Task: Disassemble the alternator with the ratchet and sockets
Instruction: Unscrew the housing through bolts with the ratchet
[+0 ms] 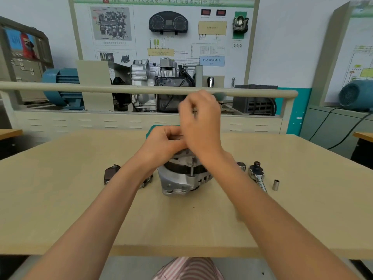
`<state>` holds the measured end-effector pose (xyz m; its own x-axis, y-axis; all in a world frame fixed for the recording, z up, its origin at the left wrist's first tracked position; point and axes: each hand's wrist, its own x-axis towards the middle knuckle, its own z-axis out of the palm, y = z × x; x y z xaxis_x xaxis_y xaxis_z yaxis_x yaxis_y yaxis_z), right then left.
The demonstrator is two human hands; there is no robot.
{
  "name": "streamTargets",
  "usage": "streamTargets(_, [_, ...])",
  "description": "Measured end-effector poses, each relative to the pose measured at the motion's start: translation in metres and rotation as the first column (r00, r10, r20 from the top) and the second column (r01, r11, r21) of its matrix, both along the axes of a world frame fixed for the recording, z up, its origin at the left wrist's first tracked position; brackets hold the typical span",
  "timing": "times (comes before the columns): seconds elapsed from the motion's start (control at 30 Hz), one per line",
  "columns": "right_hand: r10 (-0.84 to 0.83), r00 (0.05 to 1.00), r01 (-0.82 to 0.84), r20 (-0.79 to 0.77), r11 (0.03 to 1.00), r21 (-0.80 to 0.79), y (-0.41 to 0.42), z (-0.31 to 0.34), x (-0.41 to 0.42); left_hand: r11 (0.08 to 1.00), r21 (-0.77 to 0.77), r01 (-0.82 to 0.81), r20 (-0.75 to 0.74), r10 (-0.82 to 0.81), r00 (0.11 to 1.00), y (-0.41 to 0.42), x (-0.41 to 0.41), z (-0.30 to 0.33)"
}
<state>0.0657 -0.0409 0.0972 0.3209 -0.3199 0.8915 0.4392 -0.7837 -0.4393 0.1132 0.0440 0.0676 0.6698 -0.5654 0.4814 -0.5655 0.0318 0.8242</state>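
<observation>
Here both hands work atop the alternator (182, 174) on the desk (60, 199): left hand (163, 144) fingers curled on it, right hand (201, 122) curled, its hold unclear.

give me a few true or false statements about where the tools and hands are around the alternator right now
1. The ratchet lies on the table, to the right of the alternator. True.
2. The right hand is holding the ratchet. False: the ratchet lies untouched; that hand is raised above the alternator.
3. A small socket stands to the right of the ratchet. True.
4. The left hand rests flat on the table. False: it is at the top of the alternator, fingers curled.
5. The alternator sits left of the dark part. False: that part lies to the alternator's left.
</observation>
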Motion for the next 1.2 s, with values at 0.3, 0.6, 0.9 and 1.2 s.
streamTargets(0.3, [0.519, 0.855, -0.481, 0.018, 0.780, 0.400, -0.009, 0.023, 0.001, 1.000, -0.005, 0.026, -0.034, -0.026, 0.999, -0.002, -0.002, 0.000])
streamTargets(0.6, [-0.658, 0.752, 0.624, 0.034, 0.695, -0.357, 0.014, -0.014, 0.003, 0.987, 0.032, -0.156, 0.141, 0.150, 0.979, -0.004, 0.000, 0.001])
streamTargets(0.9, [0.697, 0.679, -0.643, 0.229, 0.414, 0.644, -0.010, 0.032, 0.003, 0.999, 0.030, 0.045, -0.046, -0.043, 0.998, -0.003, -0.002, -0.001])
streamTargets(1.2, [-0.526, 0.850, 0.499, -0.025, 0.820, -0.280, 0.008, -0.002, 0.011, 0.982, 0.063, -0.178, 0.097, 0.172, 0.980, -0.006, 0.001, 0.001])
